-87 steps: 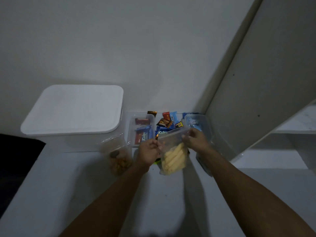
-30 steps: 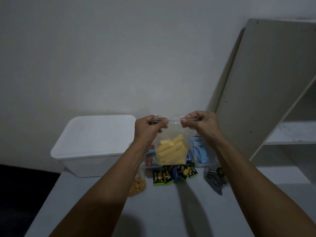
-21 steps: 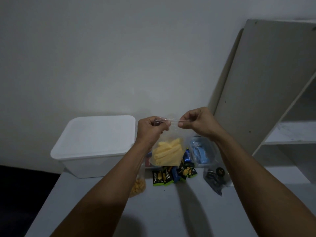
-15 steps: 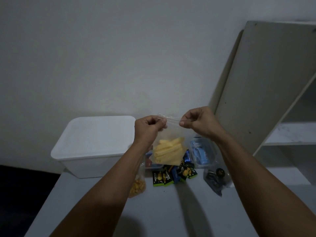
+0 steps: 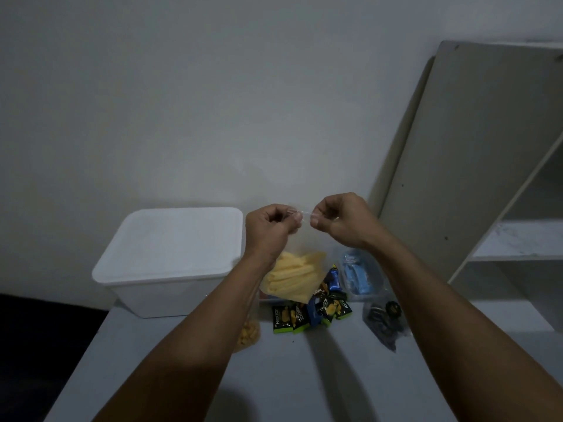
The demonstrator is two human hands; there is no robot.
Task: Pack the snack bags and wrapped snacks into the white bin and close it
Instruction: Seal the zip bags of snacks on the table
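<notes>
A clear zip bag of yellow stick snacks (image 5: 292,280) hangs in the air over the table. My left hand (image 5: 268,228) and my right hand (image 5: 338,220) both pinch its top seal, thumbs close together. The white bin (image 5: 170,263) stands at the back left with its lid on. On the table below lie several green and blue wrapped snacks (image 5: 310,312), a bag of orange snacks (image 5: 248,333) partly hidden by my left forearm, a bag of dark round snacks (image 5: 384,322) and a clear tub of blue wrapped snacks (image 5: 358,274).
The grey table (image 5: 304,376) runs toward me, with a dark drop off its left edge. A white shelf unit (image 5: 499,193) leans in at the right, close behind the tub. The wall stands right behind the bin.
My hands have slid closer together along the bag's top seal, and the bag with the yellow sticks has swung slightly to the right.
</notes>
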